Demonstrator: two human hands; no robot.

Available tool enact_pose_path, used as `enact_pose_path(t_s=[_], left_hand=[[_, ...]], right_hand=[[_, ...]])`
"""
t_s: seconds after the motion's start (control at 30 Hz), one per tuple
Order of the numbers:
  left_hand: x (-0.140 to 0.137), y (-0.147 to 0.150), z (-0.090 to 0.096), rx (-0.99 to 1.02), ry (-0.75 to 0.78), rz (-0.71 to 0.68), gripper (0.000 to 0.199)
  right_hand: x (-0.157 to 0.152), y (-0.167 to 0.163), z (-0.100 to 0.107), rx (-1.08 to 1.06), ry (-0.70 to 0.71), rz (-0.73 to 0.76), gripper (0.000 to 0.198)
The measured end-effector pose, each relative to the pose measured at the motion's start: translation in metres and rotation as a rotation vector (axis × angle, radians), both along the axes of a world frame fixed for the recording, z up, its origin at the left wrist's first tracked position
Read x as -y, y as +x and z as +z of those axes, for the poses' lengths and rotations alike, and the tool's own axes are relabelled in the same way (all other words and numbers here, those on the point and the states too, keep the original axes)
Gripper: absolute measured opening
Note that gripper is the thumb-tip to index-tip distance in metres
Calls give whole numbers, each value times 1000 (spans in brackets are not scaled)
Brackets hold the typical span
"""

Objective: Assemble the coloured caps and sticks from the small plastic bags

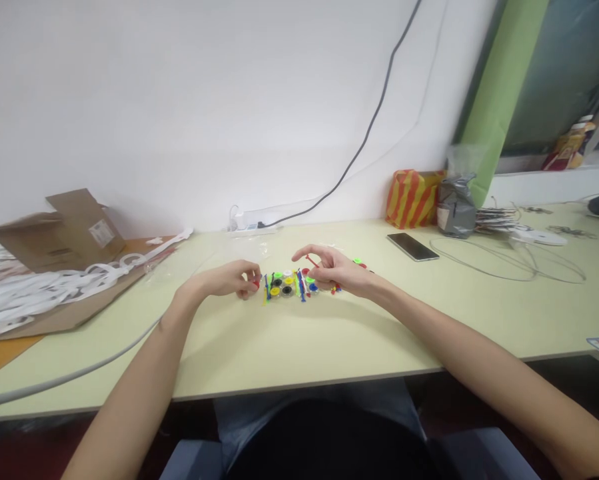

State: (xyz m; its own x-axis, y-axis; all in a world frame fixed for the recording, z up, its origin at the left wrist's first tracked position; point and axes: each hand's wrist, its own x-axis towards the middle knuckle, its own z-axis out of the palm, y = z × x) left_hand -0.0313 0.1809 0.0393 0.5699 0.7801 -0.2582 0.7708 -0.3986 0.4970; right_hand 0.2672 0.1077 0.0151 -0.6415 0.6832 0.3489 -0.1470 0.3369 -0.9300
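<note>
My left hand (235, 279) is at the left end of a group of small coloured plastic parts, its fingers curled round a small red piece (256, 285) that they mostly hide. My right hand (335, 268) is above the right part of the group, holding a thin red plastic stick (311, 261) between thumb and fingers. Between the hands lie several round discs, among them a yellow disc (275, 292) and a black-centred disc (287, 291). Thin blue sticks (302, 287) lie beside them. More small parts are partly hidden under my right hand.
A black phone (412, 247) lies to the right, near a loose thin cable (499, 275). Behind it are a red-and-yellow striped bag (410, 200) and a grey bag (456, 210). On the left are a cardboard box (69, 237), white strips (69, 293) and a grey cable (94, 363).
</note>
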Motion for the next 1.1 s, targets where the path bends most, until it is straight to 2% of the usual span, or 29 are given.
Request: enact_pose_path(t_s=[0.17,0.27,0.43,0.6,0.9,0.97,1.1], left_hand=[[-3,0,0,-64,49,-33,30],[-3,-1,1,-88,33,-6,32],[-4,-6,2,-130,66,-3,31],[-7,-8,1,-186,36,30,32],[-14,-9,-7,-72,77,23,35],[-14,-8,-9,-48,65,27,32],[-11,-6,-9,22,61,24,29]], right_hand=[[-1,0,0,23,5,-26,33],[0,1,0,23,14,-36,33],[1,2,0,33,6,-18,37],[1,0,-1,27,-15,-1,43],[-3,-4,-6,-72,-146,-92,18],[-6,-5,-8,-74,-146,-142,20],[-12,-6,-11,-34,-144,-204,39]])
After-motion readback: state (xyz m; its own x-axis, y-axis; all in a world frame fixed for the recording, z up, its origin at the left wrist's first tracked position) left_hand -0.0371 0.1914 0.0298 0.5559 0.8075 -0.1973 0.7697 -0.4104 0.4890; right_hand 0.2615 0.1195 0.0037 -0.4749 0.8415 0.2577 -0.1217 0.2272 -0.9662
